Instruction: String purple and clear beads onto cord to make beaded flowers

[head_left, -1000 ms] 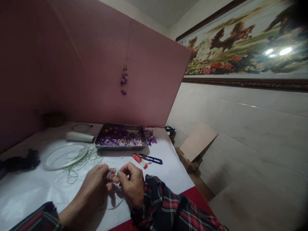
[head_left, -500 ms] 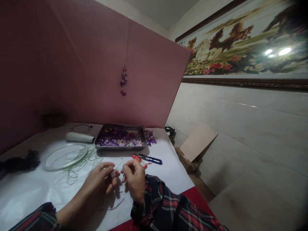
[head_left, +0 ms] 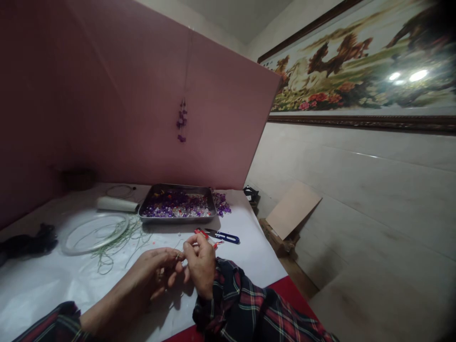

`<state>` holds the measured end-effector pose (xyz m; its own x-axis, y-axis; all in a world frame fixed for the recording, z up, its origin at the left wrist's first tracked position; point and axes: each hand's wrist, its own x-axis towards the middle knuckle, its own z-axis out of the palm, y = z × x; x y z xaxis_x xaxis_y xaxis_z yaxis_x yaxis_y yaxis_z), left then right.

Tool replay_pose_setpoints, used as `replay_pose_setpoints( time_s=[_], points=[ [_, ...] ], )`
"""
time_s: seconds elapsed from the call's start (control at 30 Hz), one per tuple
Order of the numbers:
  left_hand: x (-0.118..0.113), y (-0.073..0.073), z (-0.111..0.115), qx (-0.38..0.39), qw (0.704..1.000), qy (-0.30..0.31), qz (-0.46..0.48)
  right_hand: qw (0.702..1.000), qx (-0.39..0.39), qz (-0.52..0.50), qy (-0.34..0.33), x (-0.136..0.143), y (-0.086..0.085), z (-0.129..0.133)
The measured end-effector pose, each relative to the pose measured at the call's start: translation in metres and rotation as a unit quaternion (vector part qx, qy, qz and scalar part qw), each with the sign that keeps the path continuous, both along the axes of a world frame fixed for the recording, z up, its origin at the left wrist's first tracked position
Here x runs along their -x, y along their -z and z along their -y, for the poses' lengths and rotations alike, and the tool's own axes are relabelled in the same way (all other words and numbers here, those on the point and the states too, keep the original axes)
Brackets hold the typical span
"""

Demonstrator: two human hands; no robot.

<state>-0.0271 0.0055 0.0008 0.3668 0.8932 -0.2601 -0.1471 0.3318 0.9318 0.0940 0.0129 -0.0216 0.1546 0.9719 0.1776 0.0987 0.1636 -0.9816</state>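
My left hand [head_left: 155, 270] and my right hand [head_left: 202, 266] meet at the fingertips above the white table. The left fingers are curled and pinched; a small beaded piece lies mostly hidden among them, with only glints showing near the palm. Against the left fingertips, my right thumb and forefinger press together on a thin thread [head_left: 180, 242], largely covered by the fingers. Just beyond the right hand lie blue thread snips [head_left: 228, 237] and a red-and-white item [head_left: 201, 232], partly hidden. A metal tray [head_left: 178, 220] of purple, clear and red beads stands farther back.
Loose purple beads [head_left: 223, 204] are heaped right of the tray. At the left are a coil of clear line [head_left: 67, 244], tangled green thread [head_left: 107, 256], a white cone [head_left: 117, 204] and a dark bundle [head_left: 35, 241]. A purple bead strand [head_left: 182, 121] hangs on the pink panel [head_left: 142, 104].
My left hand has moved right and turned, bringing its fingertips to the right hand's. The clear and red beaded piece, visible before, is now mostly covered. My right hand stays nearly in place.
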Motion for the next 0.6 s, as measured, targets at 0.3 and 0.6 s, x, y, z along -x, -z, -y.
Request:
replay_pose_setpoints(
  time_s=[0.3, 0.6],
  points=[
    [-0.0012, -0.0008, 0.0014, 0.008, 1.0, -0.01, 0.01, 0.995, -0.048, 0.083, 0.023, -0.0013, 0.0035, -0.0021],
    [-0.0039, 0.0008, 0.0029, 0.032, 0.996, -0.082, 0.025, 0.994, -0.063, 0.089, -0.003, -0.0001, -0.0003, 0.0039]
  ],
)
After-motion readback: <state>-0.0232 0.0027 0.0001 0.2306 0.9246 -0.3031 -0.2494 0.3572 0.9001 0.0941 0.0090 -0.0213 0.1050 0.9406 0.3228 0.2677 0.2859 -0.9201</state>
